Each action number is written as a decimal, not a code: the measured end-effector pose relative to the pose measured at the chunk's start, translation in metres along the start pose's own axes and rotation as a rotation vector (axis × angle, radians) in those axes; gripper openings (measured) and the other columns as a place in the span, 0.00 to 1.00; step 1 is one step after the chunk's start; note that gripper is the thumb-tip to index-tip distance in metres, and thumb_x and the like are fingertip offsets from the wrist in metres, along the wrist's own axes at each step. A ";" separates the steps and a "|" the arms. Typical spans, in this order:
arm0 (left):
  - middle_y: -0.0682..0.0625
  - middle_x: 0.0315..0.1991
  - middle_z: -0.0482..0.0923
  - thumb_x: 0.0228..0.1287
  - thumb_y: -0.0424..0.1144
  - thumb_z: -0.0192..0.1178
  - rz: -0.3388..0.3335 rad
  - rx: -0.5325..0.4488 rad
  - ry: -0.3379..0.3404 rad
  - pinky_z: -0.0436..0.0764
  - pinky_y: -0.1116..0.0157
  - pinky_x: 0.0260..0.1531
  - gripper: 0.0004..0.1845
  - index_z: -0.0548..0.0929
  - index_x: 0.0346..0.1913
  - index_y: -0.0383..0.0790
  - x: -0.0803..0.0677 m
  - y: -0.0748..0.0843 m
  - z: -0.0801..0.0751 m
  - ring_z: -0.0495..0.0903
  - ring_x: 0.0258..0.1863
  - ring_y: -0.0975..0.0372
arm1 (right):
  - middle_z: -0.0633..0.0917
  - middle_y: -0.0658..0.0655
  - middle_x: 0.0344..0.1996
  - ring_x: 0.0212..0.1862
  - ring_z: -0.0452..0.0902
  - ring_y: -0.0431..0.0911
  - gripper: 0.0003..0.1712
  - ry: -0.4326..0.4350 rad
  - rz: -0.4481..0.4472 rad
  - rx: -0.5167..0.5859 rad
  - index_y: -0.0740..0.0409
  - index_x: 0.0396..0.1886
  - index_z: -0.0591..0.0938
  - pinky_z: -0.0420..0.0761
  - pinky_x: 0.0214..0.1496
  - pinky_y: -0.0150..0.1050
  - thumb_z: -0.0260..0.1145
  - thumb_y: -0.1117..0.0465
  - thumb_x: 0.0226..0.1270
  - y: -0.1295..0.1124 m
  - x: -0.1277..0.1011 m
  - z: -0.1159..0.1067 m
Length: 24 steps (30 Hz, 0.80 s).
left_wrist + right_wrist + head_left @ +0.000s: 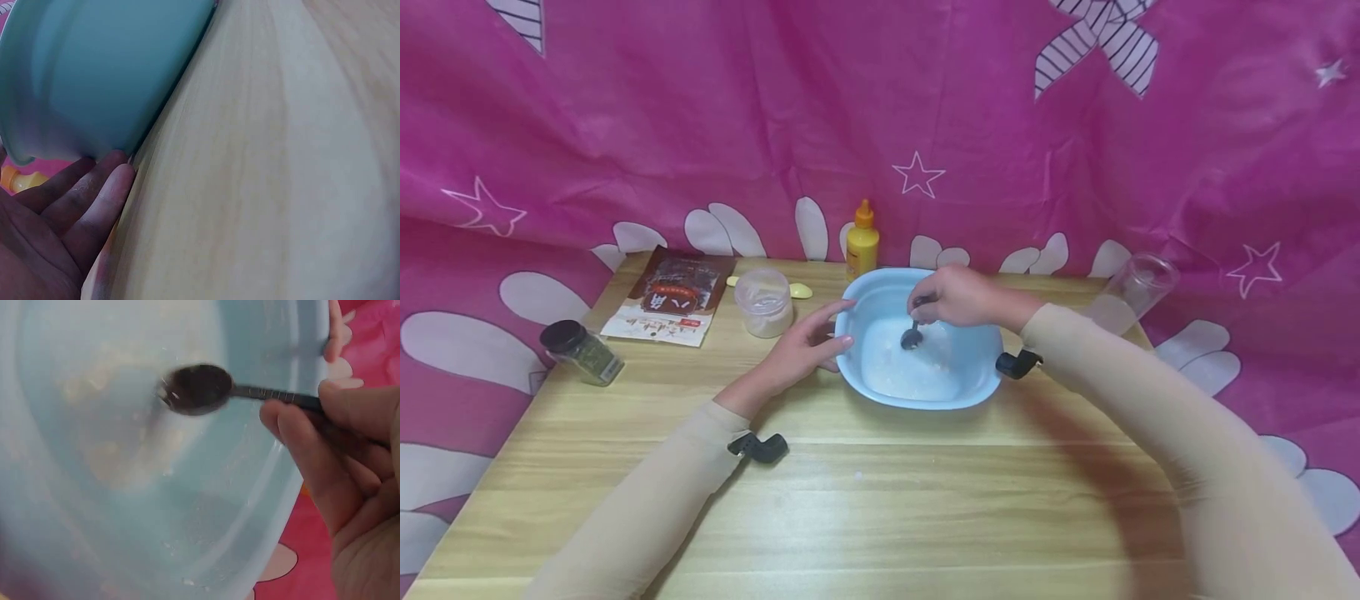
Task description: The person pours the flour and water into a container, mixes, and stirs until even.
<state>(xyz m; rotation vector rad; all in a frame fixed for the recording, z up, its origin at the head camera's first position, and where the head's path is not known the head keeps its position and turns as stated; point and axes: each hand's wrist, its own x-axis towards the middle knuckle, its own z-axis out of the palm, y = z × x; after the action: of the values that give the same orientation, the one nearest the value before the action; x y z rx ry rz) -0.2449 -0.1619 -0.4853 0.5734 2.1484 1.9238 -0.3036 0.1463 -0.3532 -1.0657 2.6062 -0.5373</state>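
Observation:
A light blue plastic basin (917,398) stands on the table, holding a whitish, cloudy content (119,425) with pale lumps. Over it, my right hand (955,296) pinches the handle of a small dark spoon (200,389) between thumb and fingers. The spoon's bowl hangs inside the basin; whether it touches the content I cannot tell. At the basin's left side, my left hand (808,342) rests its fingers against the outer wall. In the left wrist view those fingers (94,200) lie extended near the basin's base.
Behind the basin stands a yellow squeeze bottle (862,246). To the left are a clear tub (764,304) with white content, a yellow spoon (801,291), a brown-and-white packet (670,298) and a black-capped spice jar (583,354). A clear glass (1135,292) is at the table's right back edge.

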 end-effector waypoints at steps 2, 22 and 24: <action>0.31 0.72 0.77 0.82 0.40 0.67 -0.002 -0.006 0.001 0.95 0.46 0.45 0.35 0.70 0.86 0.53 0.000 -0.001 0.000 0.84 0.64 0.39 | 0.92 0.46 0.34 0.39 0.83 0.45 0.05 0.058 -0.003 -0.045 0.54 0.48 0.95 0.86 0.43 0.41 0.77 0.62 0.77 0.002 0.001 0.000; 0.32 0.72 0.77 0.82 0.41 0.67 -0.010 0.008 0.002 0.95 0.47 0.46 0.35 0.70 0.86 0.54 -0.001 -0.001 -0.001 0.84 0.64 0.41 | 0.92 0.49 0.32 0.37 0.93 0.41 0.05 -0.036 0.121 0.060 0.61 0.44 0.93 0.91 0.46 0.41 0.73 0.64 0.79 0.007 -0.006 -0.003; 0.32 0.72 0.77 0.82 0.41 0.67 -0.009 0.010 0.000 0.95 0.47 0.45 0.35 0.70 0.86 0.54 -0.001 0.000 0.000 0.84 0.64 0.41 | 0.92 0.50 0.31 0.36 0.93 0.43 0.04 -0.035 0.141 0.083 0.61 0.42 0.93 0.91 0.46 0.40 0.74 0.65 0.78 0.009 -0.008 -0.003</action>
<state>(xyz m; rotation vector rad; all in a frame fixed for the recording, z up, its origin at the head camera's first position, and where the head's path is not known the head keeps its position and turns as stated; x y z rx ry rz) -0.2443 -0.1624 -0.4853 0.5638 2.1577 1.9097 -0.3047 0.1587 -0.3538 -0.8510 2.5791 -0.5830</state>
